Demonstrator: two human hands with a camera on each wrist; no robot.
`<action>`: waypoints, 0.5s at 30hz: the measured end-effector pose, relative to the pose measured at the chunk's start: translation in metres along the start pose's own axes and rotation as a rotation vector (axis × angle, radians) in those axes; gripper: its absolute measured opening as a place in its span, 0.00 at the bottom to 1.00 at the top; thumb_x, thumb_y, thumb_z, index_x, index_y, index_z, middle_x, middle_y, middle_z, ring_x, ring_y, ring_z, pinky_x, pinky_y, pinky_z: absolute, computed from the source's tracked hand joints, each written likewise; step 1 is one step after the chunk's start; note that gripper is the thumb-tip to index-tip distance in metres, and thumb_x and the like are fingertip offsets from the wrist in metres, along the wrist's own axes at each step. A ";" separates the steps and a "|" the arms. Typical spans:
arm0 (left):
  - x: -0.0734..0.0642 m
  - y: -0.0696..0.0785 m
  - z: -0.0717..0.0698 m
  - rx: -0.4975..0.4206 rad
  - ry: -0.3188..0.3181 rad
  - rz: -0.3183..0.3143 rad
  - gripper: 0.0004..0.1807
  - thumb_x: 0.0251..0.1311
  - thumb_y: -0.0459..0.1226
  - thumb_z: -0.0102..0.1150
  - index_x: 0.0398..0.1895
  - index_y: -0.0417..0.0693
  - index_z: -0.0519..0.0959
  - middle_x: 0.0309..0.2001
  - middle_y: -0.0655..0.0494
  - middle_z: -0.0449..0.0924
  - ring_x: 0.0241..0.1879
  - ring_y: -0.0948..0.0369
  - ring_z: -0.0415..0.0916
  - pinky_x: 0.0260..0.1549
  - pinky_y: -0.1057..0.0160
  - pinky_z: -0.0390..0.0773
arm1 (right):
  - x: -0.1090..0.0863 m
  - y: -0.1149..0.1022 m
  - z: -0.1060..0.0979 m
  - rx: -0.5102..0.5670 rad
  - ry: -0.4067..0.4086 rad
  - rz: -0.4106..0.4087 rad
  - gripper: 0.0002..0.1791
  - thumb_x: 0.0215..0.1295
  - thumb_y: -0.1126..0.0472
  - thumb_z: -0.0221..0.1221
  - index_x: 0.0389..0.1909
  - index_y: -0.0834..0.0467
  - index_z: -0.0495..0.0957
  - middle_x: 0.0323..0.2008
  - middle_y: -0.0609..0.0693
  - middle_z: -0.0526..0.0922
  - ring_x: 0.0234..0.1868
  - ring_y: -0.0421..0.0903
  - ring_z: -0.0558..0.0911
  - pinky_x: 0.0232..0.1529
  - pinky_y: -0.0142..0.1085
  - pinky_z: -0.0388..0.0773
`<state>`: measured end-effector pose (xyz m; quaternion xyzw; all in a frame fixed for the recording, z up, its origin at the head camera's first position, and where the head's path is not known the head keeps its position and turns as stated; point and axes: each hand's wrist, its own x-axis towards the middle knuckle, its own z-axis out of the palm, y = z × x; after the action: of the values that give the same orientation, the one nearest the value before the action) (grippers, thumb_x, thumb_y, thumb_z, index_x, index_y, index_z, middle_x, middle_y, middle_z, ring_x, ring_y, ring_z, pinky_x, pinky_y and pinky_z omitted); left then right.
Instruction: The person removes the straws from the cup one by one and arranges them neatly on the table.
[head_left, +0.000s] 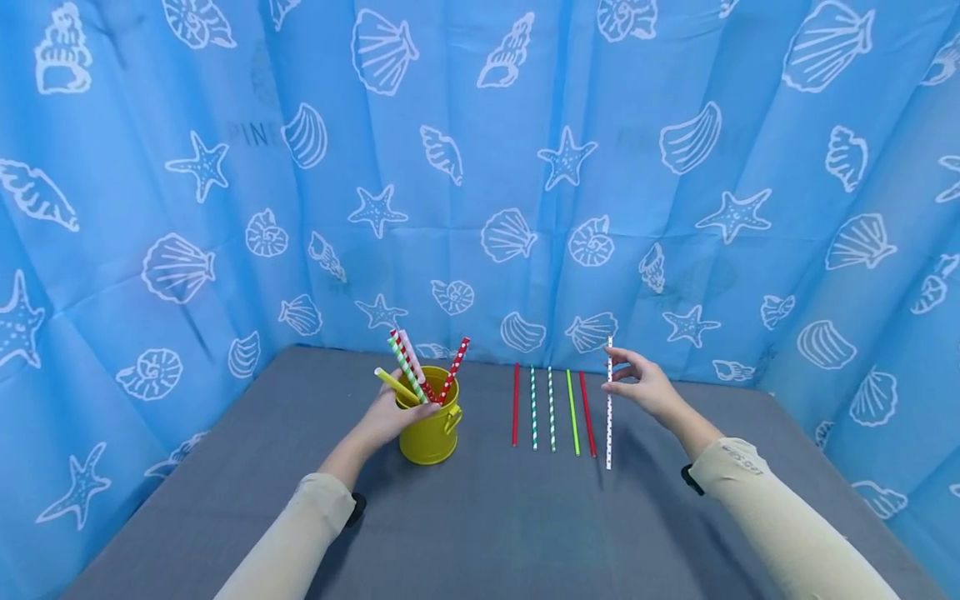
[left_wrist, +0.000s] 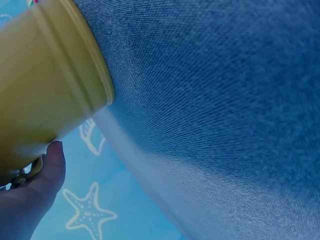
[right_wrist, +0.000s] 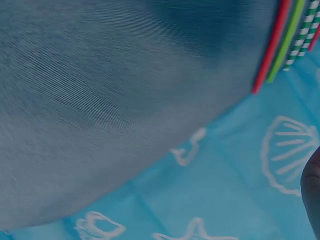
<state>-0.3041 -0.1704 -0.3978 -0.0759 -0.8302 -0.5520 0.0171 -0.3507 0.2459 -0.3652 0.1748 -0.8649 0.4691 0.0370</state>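
My left hand [head_left: 386, 418] holds a yellow metal bucket [head_left: 428, 443] from its left side, the thumb lying across near the rim. In the left wrist view the bucket [left_wrist: 47, 75] fills the upper left corner, a fingertip against it. Several paper straws lean inside: a yellow straw [head_left: 397, 385], a green-striped straw [head_left: 407, 367], a pale pink one and red ones with white dots. At the right, my right hand [head_left: 643, 385] pinches a white dotted straw [head_left: 609, 433] between thumb and fingers, held lengthwise. That straw is outside the right wrist view, where only a fingertip [right_wrist: 312, 192] shows.
Left of the white straw, several straws lie side by side on the grey cloth-covered table [head_left: 480, 525]: a red straw [head_left: 516, 408], two green-and-white striped ones, a lime green straw [head_left: 573, 412] and another red straw [head_left: 588, 417]. A blue shell-print curtain [head_left: 480, 192] hangs behind the table.
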 end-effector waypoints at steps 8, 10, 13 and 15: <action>-0.004 -0.001 -0.002 0.030 -0.014 -0.020 0.46 0.58 0.52 0.65 0.72 0.47 0.52 0.65 0.38 0.56 0.61 0.44 0.65 0.61 0.43 0.66 | 0.006 0.031 0.004 0.036 -0.068 0.010 0.37 0.64 0.68 0.62 0.71 0.69 0.56 0.60 0.70 0.63 0.54 0.65 0.71 0.47 0.43 0.77; -0.003 -0.001 -0.002 0.033 -0.011 -0.020 0.46 0.58 0.52 0.66 0.73 0.48 0.51 0.65 0.39 0.56 0.61 0.44 0.64 0.61 0.43 0.66 | 0.009 0.035 0.006 0.012 -0.088 0.011 0.37 0.64 0.69 0.62 0.70 0.70 0.56 0.59 0.71 0.64 0.54 0.65 0.71 0.47 0.45 0.77; -0.002 0.000 -0.002 0.025 -0.014 -0.016 0.46 0.58 0.52 0.66 0.73 0.48 0.51 0.65 0.39 0.55 0.61 0.44 0.64 0.61 0.43 0.66 | 0.016 0.039 0.008 -0.041 -0.131 0.019 0.37 0.63 0.69 0.62 0.69 0.72 0.56 0.58 0.73 0.66 0.54 0.65 0.71 0.47 0.48 0.76; -0.001 -0.001 -0.002 0.021 -0.018 -0.011 0.46 0.58 0.51 0.66 0.73 0.48 0.51 0.66 0.38 0.54 0.62 0.44 0.64 0.61 0.43 0.65 | 0.020 0.043 0.009 -0.071 -0.161 0.043 0.36 0.63 0.69 0.62 0.69 0.73 0.57 0.57 0.73 0.67 0.53 0.64 0.72 0.47 0.48 0.76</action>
<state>-0.3033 -0.1730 -0.3977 -0.0760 -0.8365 -0.5426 0.0074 -0.3832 0.2544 -0.3996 0.1921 -0.8847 0.4232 -0.0366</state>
